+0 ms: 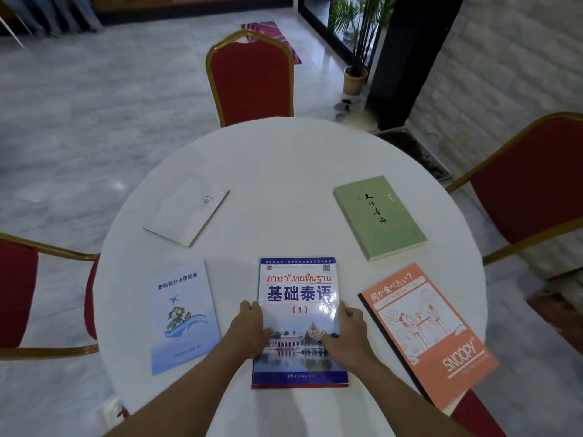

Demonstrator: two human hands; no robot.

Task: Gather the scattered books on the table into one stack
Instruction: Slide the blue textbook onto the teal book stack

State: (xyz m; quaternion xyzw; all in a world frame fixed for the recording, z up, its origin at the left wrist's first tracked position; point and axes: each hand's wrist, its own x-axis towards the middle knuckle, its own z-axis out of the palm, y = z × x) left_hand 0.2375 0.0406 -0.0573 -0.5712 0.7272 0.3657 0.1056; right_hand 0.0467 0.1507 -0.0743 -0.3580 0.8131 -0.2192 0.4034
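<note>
Several books lie apart on a round white table (284, 171). A blue-and-white textbook (298, 288) lies flat at the near middle. My left hand (249, 329) holds its left edge and my right hand (347, 332) holds its right edge, thumbs on the cover. A pale blue booklet (183, 316) lies to the left, an orange Snoopy notebook (429, 335) to the right. Farther back lie a white booklet (186, 212) on the left and a green book (380, 216) on the right.
Red chairs with gold frames stand around the table: one at the far side (252, 77), one at the left (19, 291), one at the right (530, 181). A potted plant (355, 78) stands on the floor beyond the table.
</note>
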